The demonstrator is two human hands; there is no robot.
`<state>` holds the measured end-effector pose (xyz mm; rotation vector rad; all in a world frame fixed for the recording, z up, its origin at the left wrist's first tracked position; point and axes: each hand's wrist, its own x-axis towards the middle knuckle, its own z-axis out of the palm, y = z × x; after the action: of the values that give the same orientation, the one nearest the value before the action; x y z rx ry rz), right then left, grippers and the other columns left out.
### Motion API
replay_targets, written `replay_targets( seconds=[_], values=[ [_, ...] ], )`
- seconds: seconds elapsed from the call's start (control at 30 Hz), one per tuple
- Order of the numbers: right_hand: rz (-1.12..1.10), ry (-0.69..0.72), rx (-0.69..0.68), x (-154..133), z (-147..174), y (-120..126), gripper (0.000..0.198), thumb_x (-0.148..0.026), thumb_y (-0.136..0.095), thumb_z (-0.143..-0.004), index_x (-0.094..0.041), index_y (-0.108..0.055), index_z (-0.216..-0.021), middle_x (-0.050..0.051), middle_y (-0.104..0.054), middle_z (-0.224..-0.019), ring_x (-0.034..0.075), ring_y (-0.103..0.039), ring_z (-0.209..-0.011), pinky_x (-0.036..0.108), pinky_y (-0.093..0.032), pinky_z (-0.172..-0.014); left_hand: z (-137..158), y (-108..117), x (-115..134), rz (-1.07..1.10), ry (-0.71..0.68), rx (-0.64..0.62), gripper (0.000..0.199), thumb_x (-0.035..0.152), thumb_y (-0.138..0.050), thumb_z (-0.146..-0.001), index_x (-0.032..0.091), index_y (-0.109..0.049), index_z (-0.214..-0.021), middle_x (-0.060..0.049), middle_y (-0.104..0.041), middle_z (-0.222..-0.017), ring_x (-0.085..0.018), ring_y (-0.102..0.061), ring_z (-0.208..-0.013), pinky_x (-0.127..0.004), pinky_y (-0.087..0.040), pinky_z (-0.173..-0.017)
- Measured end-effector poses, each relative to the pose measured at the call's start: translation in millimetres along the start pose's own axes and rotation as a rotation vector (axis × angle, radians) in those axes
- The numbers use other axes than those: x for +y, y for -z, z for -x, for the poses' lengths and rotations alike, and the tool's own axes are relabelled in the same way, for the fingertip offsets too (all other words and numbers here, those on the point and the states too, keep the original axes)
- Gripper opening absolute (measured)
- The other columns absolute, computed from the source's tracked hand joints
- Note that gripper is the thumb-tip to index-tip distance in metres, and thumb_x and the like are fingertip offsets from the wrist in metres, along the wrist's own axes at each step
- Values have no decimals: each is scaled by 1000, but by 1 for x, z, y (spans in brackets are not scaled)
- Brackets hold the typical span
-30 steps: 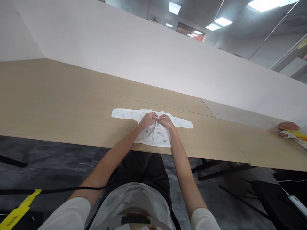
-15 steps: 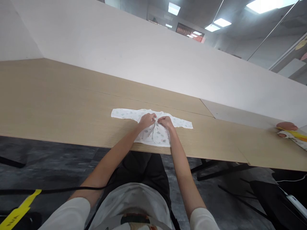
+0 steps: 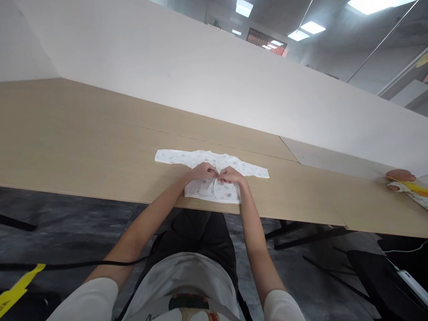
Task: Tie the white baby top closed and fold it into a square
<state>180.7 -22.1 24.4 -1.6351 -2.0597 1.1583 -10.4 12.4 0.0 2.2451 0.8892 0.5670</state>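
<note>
A small white baby shirt [image 3: 200, 189] with a scattered print lies flat on the table, its long sleeves spread to both sides and its hem toward me. My left hand [image 3: 204, 170] is over the middle of the front, fingertips pinched on the cloth at the front opening. Right beside it, my right hand [image 3: 230, 175] pinches the same opening from the other side. The fingertips of both hands meet there and hide whatever fastening lies between them. Below the hands the front edge curves down to the hem.
The light wood table [image 3: 83, 138] runs across the view, with a white partition [image 3: 200, 80] behind it. At the far right lies a doll [image 3: 401, 175] in yellow and white clothing. A black chair [image 3: 377, 272] stands below on the right.
Both hands have slid a little down the shirt's front toward the hem and drawn closer together, fingertips now meeting. The collar shows more. The shirt stays in place.
</note>
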Motion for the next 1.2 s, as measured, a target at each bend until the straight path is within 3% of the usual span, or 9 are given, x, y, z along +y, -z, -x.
replay_targets(
  seconds=[0.2, 0.4, 0.93, 1.2],
  values=[
    [-62, 43, -64, 4, -2, 4, 21, -24, -64, -70, -14, -57, -53, -3, -46, -43, 5, -34, -37, 20, -26, -39, -2, -1, -2, 42, -21, -61, 31, 38, -59, -73, 15, -73, -89, -4, -69, -77, -15, -58, -67, -24, -42, -63],
    [-163, 69, -113, 4, 3, 8, 16, -23, -62, -69, -14, -58, -56, -3, -48, -45, 6, -40, -40, 19, -29, -40, -3, -2, -1, 68, -39, -91, 24, 31, -57, -69, 15, -71, -81, -3, -65, -72, -14, -56, -65, -23, -40, -60],
    [-237, 76, -148, 7, -1, 6, 9, -20, -66, -65, -12, -67, -70, -3, -53, -48, 6, -43, -41, 19, -33, -41, -3, -4, 0, 117, -12, -125, 23, 34, -52, -74, 15, -65, -76, -2, -61, -69, -13, -54, -62, -23, -38, -56],
    [-237, 90, -76, 8, -7, 2, 9, -21, -67, -65, -12, -65, -63, -3, -51, -45, 6, -43, -41, 19, -33, -42, -3, -4, -1, 184, 20, -56, 24, 35, -56, -74, 16, -64, -86, -5, -68, -87, -18, -63, -81, -26, -46, -70]
  ],
)
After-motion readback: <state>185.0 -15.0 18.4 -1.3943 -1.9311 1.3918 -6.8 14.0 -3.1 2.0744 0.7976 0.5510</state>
